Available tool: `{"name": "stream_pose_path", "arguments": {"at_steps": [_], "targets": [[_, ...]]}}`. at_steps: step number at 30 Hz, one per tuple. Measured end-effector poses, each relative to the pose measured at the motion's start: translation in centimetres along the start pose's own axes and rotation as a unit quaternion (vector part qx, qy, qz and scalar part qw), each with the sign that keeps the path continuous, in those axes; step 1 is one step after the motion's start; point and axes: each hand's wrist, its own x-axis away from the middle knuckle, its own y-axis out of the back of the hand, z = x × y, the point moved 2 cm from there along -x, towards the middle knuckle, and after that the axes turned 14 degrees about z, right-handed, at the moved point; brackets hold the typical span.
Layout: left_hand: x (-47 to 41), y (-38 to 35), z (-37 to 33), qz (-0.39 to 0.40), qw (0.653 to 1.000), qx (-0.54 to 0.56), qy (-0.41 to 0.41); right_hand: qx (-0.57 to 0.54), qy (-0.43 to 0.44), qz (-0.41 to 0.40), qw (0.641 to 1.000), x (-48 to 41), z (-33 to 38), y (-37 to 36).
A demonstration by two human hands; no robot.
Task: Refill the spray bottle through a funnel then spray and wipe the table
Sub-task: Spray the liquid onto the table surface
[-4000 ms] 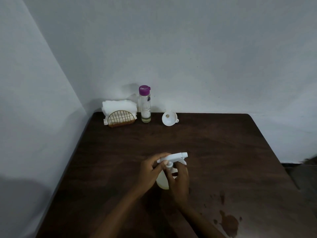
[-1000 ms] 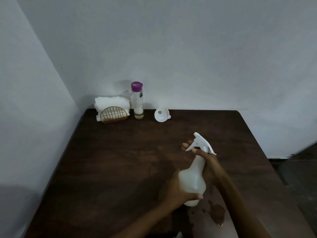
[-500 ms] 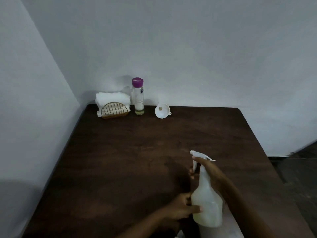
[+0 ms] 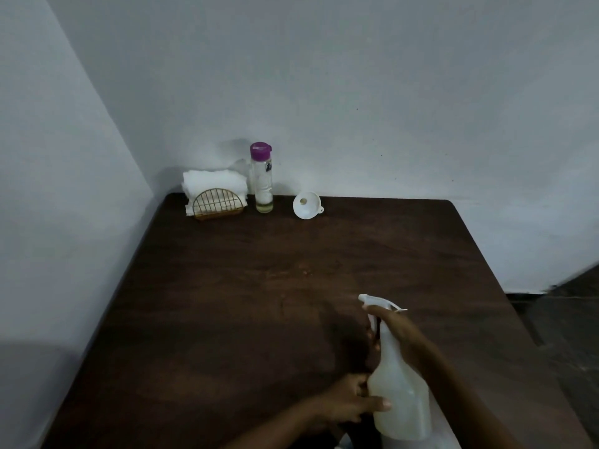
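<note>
The white spray bottle [image 4: 400, 400] was held upright over the near right part of the dark wooden desk [image 4: 243, 303], its nozzle turned to the far left. The grip of the right hand [image 4: 397, 328] was closed round the neck, just under the trigger head. The lower body was grasped by the left hand [image 4: 346, 405], the thumb laid across its front. Whether the base touched the desk could not be told. At the far edge a white funnel [image 4: 306, 205] was seen lying tilted, near a purple-capped bottle [image 4: 262, 179] that stood beside white cloths [image 4: 214, 183] in a gold wire holder [image 4: 217, 204].
</note>
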Motion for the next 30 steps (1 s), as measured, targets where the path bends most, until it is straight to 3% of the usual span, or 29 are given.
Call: {"name": "stream_pose_path", "arguments": {"at_steps": [6,10,14,16,22,28,30], "targets": [[-0.4,-0.6,1.1,-0.014,1.0,-0.01,0.003,0.064,-0.039,0.088,0.993,1.9,0.6,-0.5],[-0.6,-0.5,1.7,-0.021,1.0,-0.015,0.01,0.148,-0.063,0.067,0.985,2.2,0.6,-2.3],[-0.7,-0.5,2.1,-0.018,1.0,-0.004,0.009,0.176,-0.011,0.044,0.983,2.7,1.1,-4.2],[-0.7,-0.6,2.3,-0.025,1.0,0.002,-0.001,0.17,0.014,0.078,0.982,2.6,1.2,-4.4],[0.5,0.2,3.0,-0.054,0.998,0.04,0.003,0.269,-0.059,0.151,0.949,1.4,1.5,-6.0],[3.1,1.6,3.1,-0.109,0.991,0.079,-0.023,0.257,0.007,0.071,0.964,0.0,2.8,-9.7],[3.6,2.0,3.1,-0.116,0.988,0.092,-0.034,0.242,0.03,0.08,0.966,0.2,3.5,-10.2]]}}
